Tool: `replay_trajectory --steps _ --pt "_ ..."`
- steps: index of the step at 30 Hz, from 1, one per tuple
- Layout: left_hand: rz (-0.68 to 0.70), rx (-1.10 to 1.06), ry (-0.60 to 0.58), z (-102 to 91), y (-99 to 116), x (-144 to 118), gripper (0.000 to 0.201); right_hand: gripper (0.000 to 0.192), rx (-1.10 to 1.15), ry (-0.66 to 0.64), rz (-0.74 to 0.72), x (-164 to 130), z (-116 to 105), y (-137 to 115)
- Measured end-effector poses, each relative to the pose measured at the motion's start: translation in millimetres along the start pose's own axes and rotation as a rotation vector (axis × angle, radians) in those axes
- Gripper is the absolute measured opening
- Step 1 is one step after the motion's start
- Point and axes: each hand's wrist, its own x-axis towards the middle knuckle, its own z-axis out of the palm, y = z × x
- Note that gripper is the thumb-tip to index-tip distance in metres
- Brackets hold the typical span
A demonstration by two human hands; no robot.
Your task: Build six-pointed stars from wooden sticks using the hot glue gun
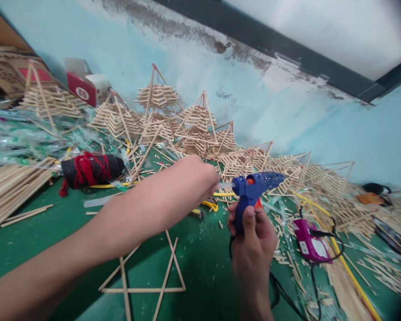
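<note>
My right hand is wrapped around the handle of a blue glue gun, its nozzle pointing right. A translucent glue stick pokes out of the back of the gun. My left hand is closed on the stick's outer end; its fingertips are mostly hidden behind the hand. Below my left forearm, thin wooden sticks form a star-shaped frame on the green table, partly covered by the arm. Another glue stick lies left of the forearm.
Several stacked stick pyramids line the blue wall. At left are a red-yarn-wrapped black cone, bundled sticks and a red box. A purple power box with black cords sits right, among stick scraps and yellow tubing.
</note>
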Motion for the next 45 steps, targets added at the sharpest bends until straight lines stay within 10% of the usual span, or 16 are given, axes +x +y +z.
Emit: replay_trajectory --steps 12,45 --pt "-0.189 -0.277 -0.096 -2.9 23 17 0.039 0.032 -0.059 -0.017 0.027 -2 2 -2" --pt "-0.158 -0.063 -0.091 -5.6 27 6 0.03 0.05 -0.242 0.074 0.015 -8 7 -6"
